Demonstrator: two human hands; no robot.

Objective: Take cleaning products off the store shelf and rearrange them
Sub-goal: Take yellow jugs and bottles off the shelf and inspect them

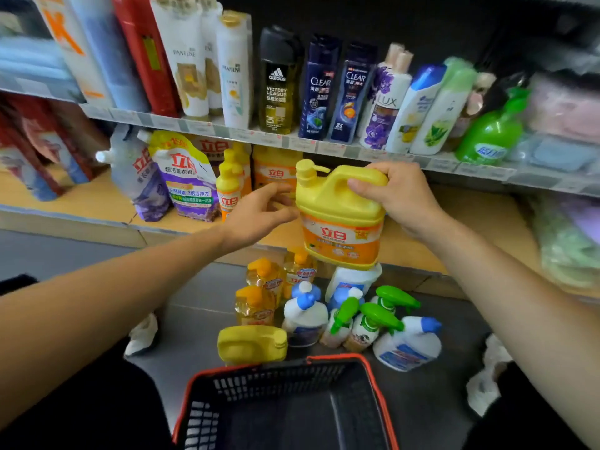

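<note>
The yellow plastic jug with an orange label (341, 219) hangs upright in the air, in front of the wood-coloured lower shelf (487, 222) and above a cluster of bottles on the grey floor (201, 297). The right hand (401, 193) grips it from above, fingers curled round the moulded handle. The left hand (259, 212) is open, its relaxed fingers reaching to the jug's left side; whether they touch it cannot be told.

On the floor directly below stand orange dish-soap bottles (256, 303), white bottles with blue caps (305, 315) and white spray bottles with green triggers (368, 326). A second yellow jug (251, 344) lies on its side at the near left of the group, and a white and blue spray bottle (409, 347) lies at its right. Nearest is a black plastic basket with a red rim (378, 381).

Far left on the lower shelf are purple and white refill pouches (188, 180) and small yellow bottles (230, 186). Shampoo bottles (321, 89) line the shelf above.
</note>
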